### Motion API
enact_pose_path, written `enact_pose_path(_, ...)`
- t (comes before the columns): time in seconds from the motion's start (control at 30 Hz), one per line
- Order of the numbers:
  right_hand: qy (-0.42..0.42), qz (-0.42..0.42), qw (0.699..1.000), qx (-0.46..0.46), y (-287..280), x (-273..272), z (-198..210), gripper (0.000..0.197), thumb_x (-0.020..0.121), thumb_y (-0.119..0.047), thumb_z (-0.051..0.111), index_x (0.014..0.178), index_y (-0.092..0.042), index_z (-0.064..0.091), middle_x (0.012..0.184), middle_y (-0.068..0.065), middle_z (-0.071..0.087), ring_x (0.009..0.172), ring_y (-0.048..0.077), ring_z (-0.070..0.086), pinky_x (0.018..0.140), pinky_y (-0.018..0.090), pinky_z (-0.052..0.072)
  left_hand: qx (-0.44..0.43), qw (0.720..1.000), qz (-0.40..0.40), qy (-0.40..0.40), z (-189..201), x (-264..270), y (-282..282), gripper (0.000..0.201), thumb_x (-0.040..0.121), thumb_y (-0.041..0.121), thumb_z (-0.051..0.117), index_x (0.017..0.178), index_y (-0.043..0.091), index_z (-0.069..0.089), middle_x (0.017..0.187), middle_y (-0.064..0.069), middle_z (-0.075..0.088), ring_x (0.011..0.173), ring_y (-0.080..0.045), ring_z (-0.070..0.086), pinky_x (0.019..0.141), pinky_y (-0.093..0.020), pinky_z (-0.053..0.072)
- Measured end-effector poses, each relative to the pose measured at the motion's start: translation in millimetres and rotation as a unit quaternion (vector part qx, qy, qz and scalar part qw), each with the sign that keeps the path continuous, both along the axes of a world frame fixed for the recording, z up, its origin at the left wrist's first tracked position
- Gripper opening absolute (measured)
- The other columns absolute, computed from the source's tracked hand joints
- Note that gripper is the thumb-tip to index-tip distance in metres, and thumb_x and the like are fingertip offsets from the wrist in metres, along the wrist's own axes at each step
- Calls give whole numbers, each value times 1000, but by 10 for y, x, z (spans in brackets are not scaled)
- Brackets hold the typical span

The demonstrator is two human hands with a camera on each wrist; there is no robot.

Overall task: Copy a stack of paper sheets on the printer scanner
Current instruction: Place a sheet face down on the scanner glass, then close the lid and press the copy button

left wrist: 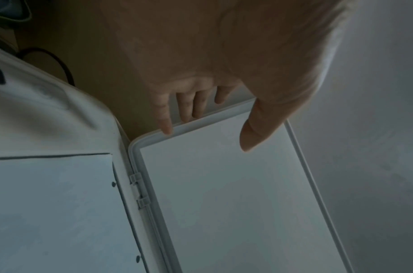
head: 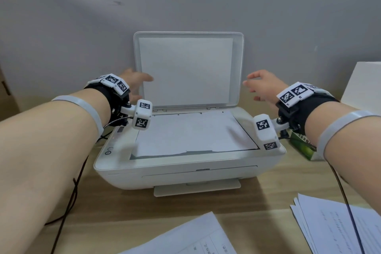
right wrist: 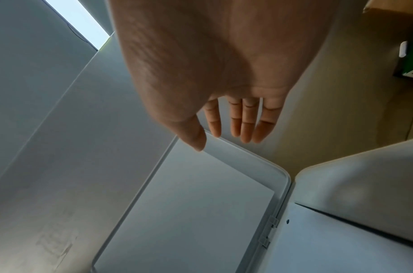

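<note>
The white printer (head: 185, 171) stands against the wall with its scanner lid (head: 185, 68) raised upright. One paper sheet (head: 191, 134) lies flat on the scanner glass. My left hand (head: 140, 84) is at the lid's left edge. Its straight fingers (left wrist: 187, 109) touch the rim from behind and its thumb (left wrist: 254, 133) is in front of the lid's white pad. My right hand (head: 257, 86) hovers open beside the lid's right edge, and its fingers (right wrist: 247, 125) are spread past the rim (right wrist: 247, 157). Neither hand holds paper.
A stack of printed sheets (head: 334, 227) lies on the wooden desk at front right. Another printed sheet (head: 185, 237) lies at front centre. A green box (head: 303, 146) sits right of the printer, and a white box (head: 362, 84) stands behind it. Black cables run along both forearms.
</note>
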State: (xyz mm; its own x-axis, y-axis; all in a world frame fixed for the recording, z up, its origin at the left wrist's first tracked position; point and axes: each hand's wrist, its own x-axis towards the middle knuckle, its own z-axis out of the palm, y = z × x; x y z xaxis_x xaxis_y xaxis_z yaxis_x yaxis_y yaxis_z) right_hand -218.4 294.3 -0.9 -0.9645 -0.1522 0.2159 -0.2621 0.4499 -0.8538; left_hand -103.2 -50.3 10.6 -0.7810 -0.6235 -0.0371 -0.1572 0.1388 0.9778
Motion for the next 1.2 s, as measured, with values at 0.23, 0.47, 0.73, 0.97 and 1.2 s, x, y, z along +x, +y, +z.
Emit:
enact_pose_path(0.23,-50,-12,996,-71,82,57,42,50,91,-36,63,134,-20,42,134,7,46,124,25,48,90,43,54,-68,996,-42,-29,-8,-28,-274,112,63,37,83,153,18,20,147,-7,47,123,-22,56,98,-47,50)
enact_pose_path(0.47,-72,21,978,-196,243,458,272,61,85,-66,52,130,-28,40,124,1,46,107,23,58,85,49,54,-43,997,-61,-11,171,649,273,75,59,28,92,123,14,55,114,-12,65,91,-27,73,91,-49,54)
enact_pose_path(0.73,-111,9,994,17,377,814,15,26,79,-22,72,95,-5,60,109,22,67,88,26,69,89,40,57,-203,958,-142,-142,-57,1365,513,55,60,31,90,109,14,73,73,-3,63,61,-14,49,57,-22,44)
enact_pose_path(0.97,-45,25,953,298,256,1150,-218,41,83,-37,68,115,-11,68,115,10,67,99,32,62,89,39,53,-243,931,-152,-228,-379,1592,443,69,62,50,85,125,37,62,135,1,56,127,-24,49,109,-45,38)
enact_pose_path(1.2,44,182,906,379,-532,1541,-429,40,97,-36,51,133,-19,60,143,-3,52,130,22,48,104,27,35,-290,934,-68,-195,-682,1508,173,41,99,19,48,139,27,53,144,-3,51,120,-24,56,96,-29,45)
